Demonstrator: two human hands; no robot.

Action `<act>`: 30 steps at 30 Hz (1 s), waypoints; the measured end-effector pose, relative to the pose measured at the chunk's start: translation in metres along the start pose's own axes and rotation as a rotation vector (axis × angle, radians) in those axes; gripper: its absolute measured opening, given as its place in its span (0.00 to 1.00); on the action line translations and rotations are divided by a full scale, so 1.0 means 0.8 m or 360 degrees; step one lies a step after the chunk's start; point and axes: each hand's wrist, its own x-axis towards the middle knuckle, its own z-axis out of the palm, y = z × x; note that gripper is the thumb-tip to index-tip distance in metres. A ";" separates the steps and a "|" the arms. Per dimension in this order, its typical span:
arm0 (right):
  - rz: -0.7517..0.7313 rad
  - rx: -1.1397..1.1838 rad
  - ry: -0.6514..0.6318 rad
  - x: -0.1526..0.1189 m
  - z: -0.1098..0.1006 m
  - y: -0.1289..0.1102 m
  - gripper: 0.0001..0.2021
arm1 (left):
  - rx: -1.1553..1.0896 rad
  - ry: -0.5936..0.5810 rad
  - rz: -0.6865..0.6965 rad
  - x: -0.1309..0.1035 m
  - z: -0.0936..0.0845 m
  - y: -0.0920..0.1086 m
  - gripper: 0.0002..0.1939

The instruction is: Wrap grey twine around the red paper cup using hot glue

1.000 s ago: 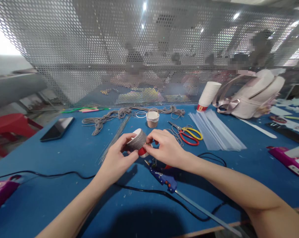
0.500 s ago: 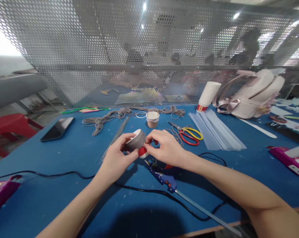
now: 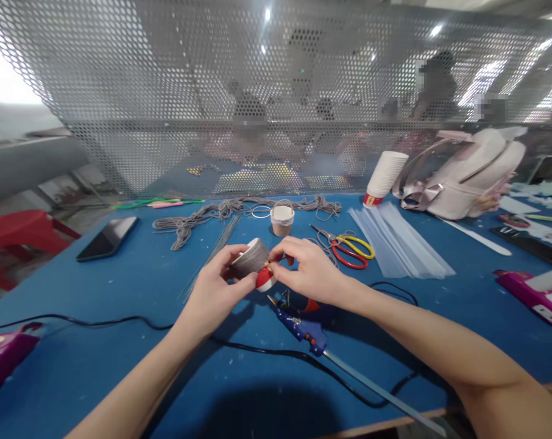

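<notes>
A paper cup [image 3: 251,258] is tilted on its side above the blue table, its upper part wrapped in grey cord and its base red and white. My left hand [image 3: 216,289] grips it from the left, thumb below and fingers along the rim. On the right, my right hand [image 3: 307,271] pinches at the edge of the wrapping; the cord end between the fingertips is too small to make out clearly. Just below the hands lies a blue glue gun [image 3: 303,329] with a long clear glue stick in it. A small finished basket [image 3: 282,221] stands behind the cup.
Scissors [image 3: 349,247], clear glue sticks [image 3: 401,241], stacked cups [image 3: 385,177] and a pale backpack [image 3: 468,174] are to the right. Grey cord [image 3: 221,210] runs along the back below a mesh screen. A phone [image 3: 108,239] lies left; a black cable [image 3: 276,352] crosses in front.
The cup has turned slightly, showing a little more of its red base. Both hands keep nearly the same place and hold. Behind the screen, a person has shifted left.
</notes>
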 end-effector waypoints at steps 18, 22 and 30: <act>-0.0119 0.0109 -0.0208 -0.027 0.001 -0.037 0.08 | -0.0185 0.0283 -0.0025 -0.003 0.005 -0.001 0.13; -0.0226 -0.0015 -0.0391 -0.039 0.001 -0.044 0.15 | -0.0457 0.0389 -0.0054 0.000 0.005 -0.006 0.15; -0.0445 -0.0402 -0.0558 -0.059 -0.035 -0.043 0.18 | -0.0985 0.0867 0.0003 0.021 -0.013 0.013 0.17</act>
